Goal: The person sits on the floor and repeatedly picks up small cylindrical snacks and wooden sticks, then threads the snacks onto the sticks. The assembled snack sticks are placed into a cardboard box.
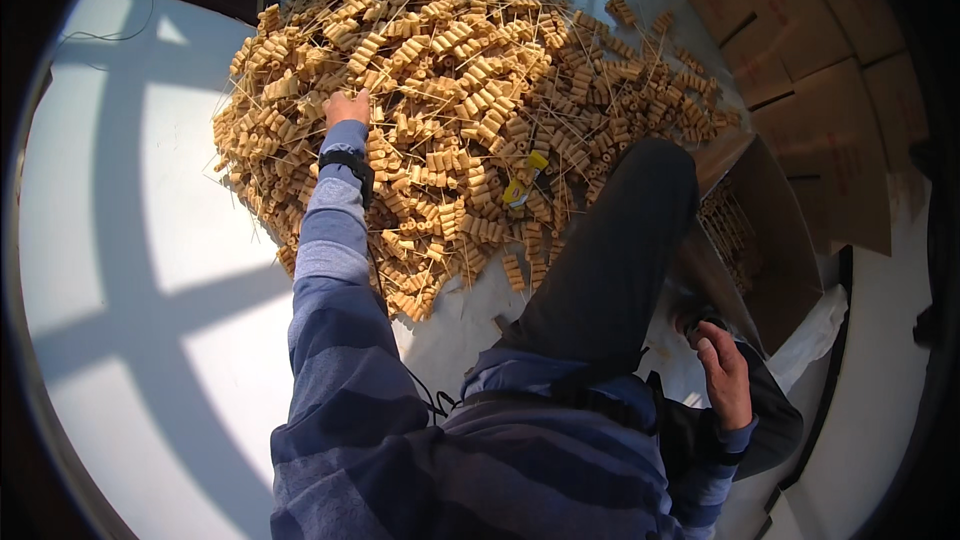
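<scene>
My left hand (pixel 347 108) reaches into the left side of a big heap of skewers (pixel 450 150), tan ridged rolls threaded on thin sticks. Its fingers are curled closed at the heap's surface; what lies between them is hidden. My right hand (pixel 727 380) hangs low at the right, beside my bent leg and the cardboard box. Its fingers are loosely bent, and I see nothing held in it. A yellow packet or tool (pixel 525 180) with a dark part lies on the front of the heap.
An open cardboard box (pixel 785 240) with skewers inside stands right of my raised knee (pixel 655 175). Flattened cardboard cartons (pixel 815 70) lie at the far right. A white surface (pixel 190 240) crossed by shadows spreads to the left. A thin cable (pixel 140 15) curves at the upper left.
</scene>
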`<control>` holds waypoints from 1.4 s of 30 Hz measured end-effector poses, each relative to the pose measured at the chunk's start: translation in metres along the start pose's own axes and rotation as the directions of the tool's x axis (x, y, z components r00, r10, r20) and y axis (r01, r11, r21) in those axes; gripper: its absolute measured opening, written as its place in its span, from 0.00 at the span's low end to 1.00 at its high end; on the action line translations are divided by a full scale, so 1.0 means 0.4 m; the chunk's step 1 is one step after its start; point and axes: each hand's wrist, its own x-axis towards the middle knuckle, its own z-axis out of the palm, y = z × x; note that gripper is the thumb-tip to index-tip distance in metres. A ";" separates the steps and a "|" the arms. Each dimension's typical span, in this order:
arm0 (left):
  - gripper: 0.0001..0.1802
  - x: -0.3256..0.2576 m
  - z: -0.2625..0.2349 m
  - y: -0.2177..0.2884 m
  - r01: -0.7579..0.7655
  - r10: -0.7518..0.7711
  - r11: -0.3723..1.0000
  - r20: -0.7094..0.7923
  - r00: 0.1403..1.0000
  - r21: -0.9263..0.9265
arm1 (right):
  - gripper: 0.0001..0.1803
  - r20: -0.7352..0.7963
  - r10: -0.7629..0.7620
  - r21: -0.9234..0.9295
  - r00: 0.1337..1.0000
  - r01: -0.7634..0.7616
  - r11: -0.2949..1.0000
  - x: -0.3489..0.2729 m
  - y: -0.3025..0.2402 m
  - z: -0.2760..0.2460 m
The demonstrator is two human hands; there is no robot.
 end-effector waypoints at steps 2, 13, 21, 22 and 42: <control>0.46 0.039 0.001 0.026 0.020 -0.042 0.982 0.114 0.993 0.188 | 0.20 0.011 0.038 0.038 0.999 -0.039 0.999 0.000 0.005 0.018; 0.36 0.042 0.042 0.122 0.073 -0.202 0.913 0.287 0.936 0.402 | 0.19 0.022 0.135 0.026 0.991 -0.136 0.990 0.005 0.025 0.038; 0.29 0.048 0.077 0.120 0.126 -0.208 0.945 0.260 0.943 0.303 | 0.16 0.000 0.112 -0.038 0.994 -0.112 0.993 0.027 0.000 0.056; 0.29 0.055 0.081 0.119 0.156 -0.228 0.950 0.261 0.938 0.271 | 0.16 0.003 0.110 -0.039 0.994 -0.110 0.993 0.027 -0.001 0.057; 0.19 -0.170 -0.228 0.071 -0.602 0.616 0.767 0.008 0.788 0.221 | 0.17 0.026 -0.098 -0.094 0.995 0.100 0.991 0.020 -0.036 0.038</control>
